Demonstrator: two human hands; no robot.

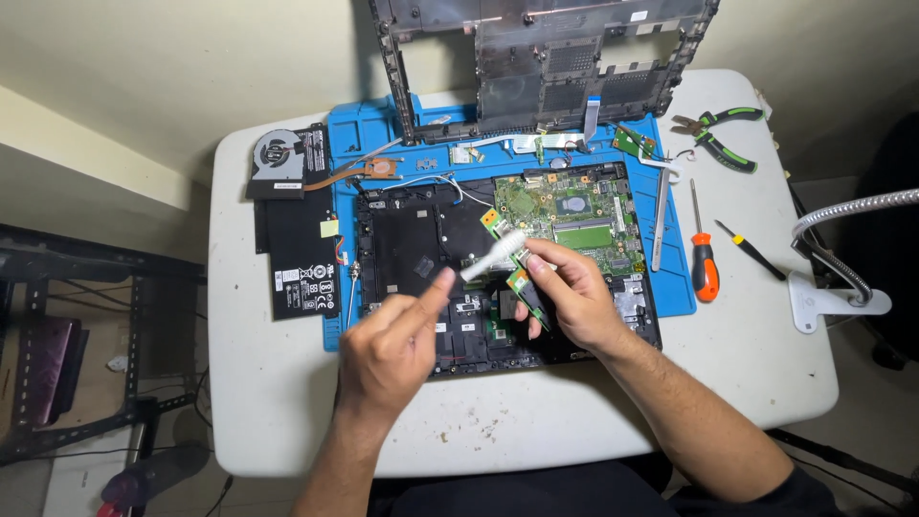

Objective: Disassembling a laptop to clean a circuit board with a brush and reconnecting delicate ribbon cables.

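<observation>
An opened laptop base (412, 249) lies on a blue work mat (354, 129), its green motherboard (574, 215) exposed at the upper right. My right hand (574, 297) hovers over the base, shut on a narrow green circuit board (529, 292). A short white stick-like tool (493, 254) lies across the board's upper end, by my thumb. My left hand (388, 349) is to the left of it, fingers curled, the index finger stretched toward the white tool's near end. Whether the finger touches the tool is blurred.
The laptop's black bottom cover (546, 57) leans upright at the back. A cooling fan (278, 153) and black battery (297, 254) lie left of the mat. Right of it are tweezers (662, 215), an orange-handled screwdriver (705, 263), a small screwdriver (751, 251), green-handled pliers (718, 134) and a gooseneck lamp (842, 287).
</observation>
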